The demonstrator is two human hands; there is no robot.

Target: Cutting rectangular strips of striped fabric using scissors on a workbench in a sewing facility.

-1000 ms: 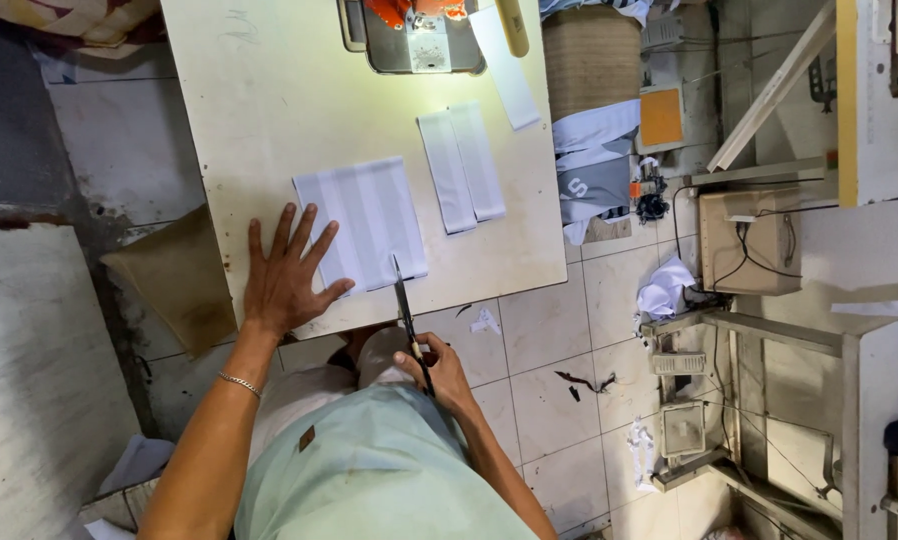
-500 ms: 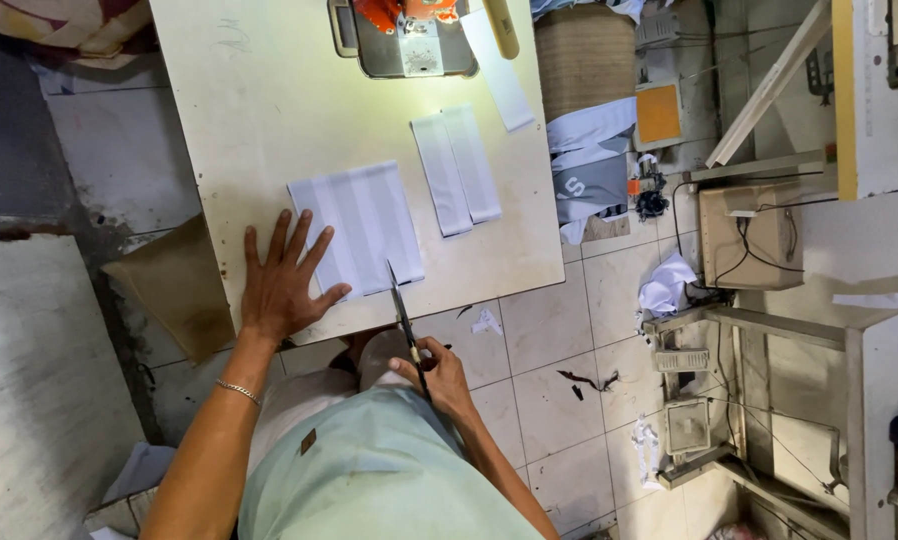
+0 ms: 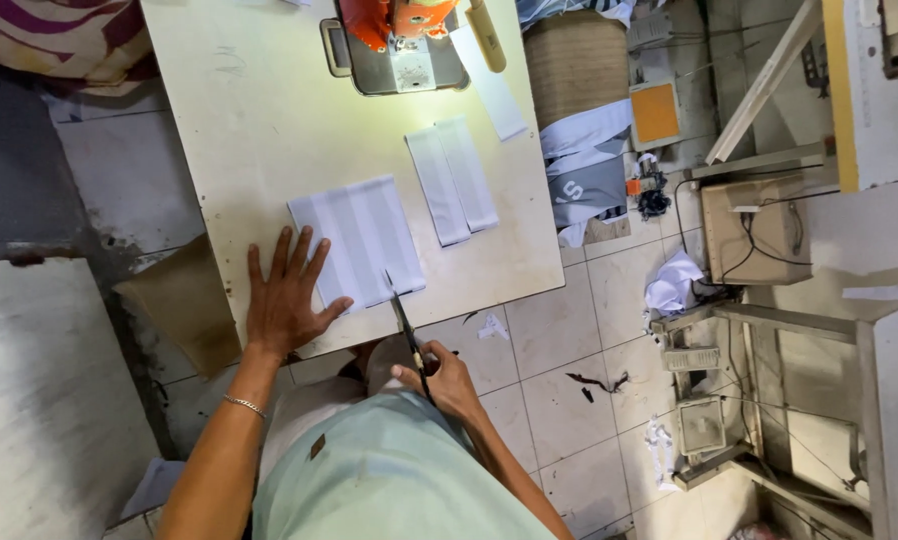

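Observation:
My left hand [image 3: 287,293] lies flat with fingers spread on the cream table [image 3: 259,130], its thumb on the near left corner of a white striped fabric piece [image 3: 361,238]. My right hand [image 3: 441,381] grips the handles of dark scissors [image 3: 405,328] below the table's near edge. The scissor tips point up at the near edge of the striped fabric. Two narrower white fabric strips [image 3: 453,178] lie side by side to the right of the striped piece.
An orange sewing machine on a grey plate [image 3: 397,48] stands at the table's far edge, a long white strip [image 3: 489,82] beside it. To the right are a tiled floor with scraps, a woven basket [image 3: 571,62], piled cloth [image 3: 591,170] and metal frames [image 3: 769,390].
The view has shifted slightly. My right hand has brought the scissors a little up toward the fabric's near edge. My left hand stays flat on the table.

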